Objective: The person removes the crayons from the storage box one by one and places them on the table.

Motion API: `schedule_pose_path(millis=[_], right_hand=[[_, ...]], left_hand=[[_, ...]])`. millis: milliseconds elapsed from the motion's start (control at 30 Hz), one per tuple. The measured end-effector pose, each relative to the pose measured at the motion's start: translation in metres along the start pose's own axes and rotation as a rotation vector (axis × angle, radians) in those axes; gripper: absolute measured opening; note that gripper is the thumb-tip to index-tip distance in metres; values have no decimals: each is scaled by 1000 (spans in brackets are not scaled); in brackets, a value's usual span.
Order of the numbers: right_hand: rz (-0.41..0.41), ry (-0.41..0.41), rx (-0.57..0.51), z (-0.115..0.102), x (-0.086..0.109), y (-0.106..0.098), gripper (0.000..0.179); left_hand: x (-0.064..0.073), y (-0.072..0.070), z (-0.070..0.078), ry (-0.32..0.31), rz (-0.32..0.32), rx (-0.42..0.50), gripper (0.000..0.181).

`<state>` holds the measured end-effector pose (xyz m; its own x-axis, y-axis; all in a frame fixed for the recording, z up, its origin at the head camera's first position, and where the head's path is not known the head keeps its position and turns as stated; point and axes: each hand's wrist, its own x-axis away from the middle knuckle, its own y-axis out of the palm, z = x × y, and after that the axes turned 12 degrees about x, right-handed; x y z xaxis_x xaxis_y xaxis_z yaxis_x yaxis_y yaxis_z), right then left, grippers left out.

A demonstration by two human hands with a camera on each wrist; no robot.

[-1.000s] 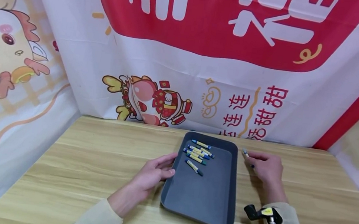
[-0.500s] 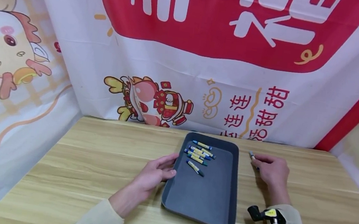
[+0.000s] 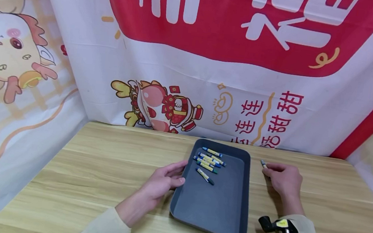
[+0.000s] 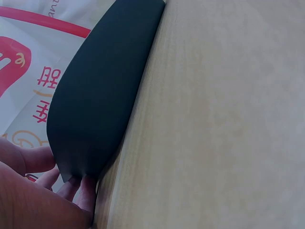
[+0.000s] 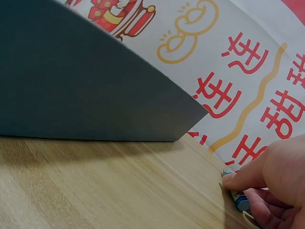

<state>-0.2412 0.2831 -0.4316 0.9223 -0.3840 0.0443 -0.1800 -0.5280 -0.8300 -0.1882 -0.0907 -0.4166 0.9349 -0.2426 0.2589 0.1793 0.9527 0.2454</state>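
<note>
My right hand [image 3: 283, 179] is low over the table, right of the tray, with a blue-tipped crayon [image 3: 263, 163] pinched between thumb and fingers. In the right wrist view, the crayon's blue end [image 5: 242, 204] shows under the thumb, close to the wood; its middle is partly covered. My left hand [image 3: 161, 181] holds the left side of the dark grey tray [image 3: 211, 209], thumb at the rim and fingers against the outer wall [image 4: 95, 95]. Several crayons [image 3: 208, 162] with yellow wrappers and blue or green ends lie in the tray's far left part, most in a loose pile.
The wooden table [image 3: 107, 161] extends on both sides of the tray. A printed white and red cloth [image 3: 185, 66] hangs along its back edge, with more cloth at both sides. A small black device [image 3: 279, 226] is strapped to the right sleeve.
My right hand has shifted slightly to the right, away from the tray, with the crayon, and now covers more of it. The left hand stays at the tray's side. The head view has shifted slightly.
</note>
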Motion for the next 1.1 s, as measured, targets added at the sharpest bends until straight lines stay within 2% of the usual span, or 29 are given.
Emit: schedule_pose_path(millis=[200, 500, 900, 1100], right_hand=[[-10, -6, -9, -1, 1, -1, 40], [-60, 69, -118, -8, 3, -8, 50], [-25, -48, -125, -37, 11, -19, 51], [18, -147, -114, -55, 22, -21, 45]], left_hand=[[-2, -1, -2, 0, 1, 9, 60], [-2, -2, -1, -4, -2, 12, 60], [-1, -1, -1, -5, 8, 13, 60], [0, -1, -2, -7, 11, 6, 59]])
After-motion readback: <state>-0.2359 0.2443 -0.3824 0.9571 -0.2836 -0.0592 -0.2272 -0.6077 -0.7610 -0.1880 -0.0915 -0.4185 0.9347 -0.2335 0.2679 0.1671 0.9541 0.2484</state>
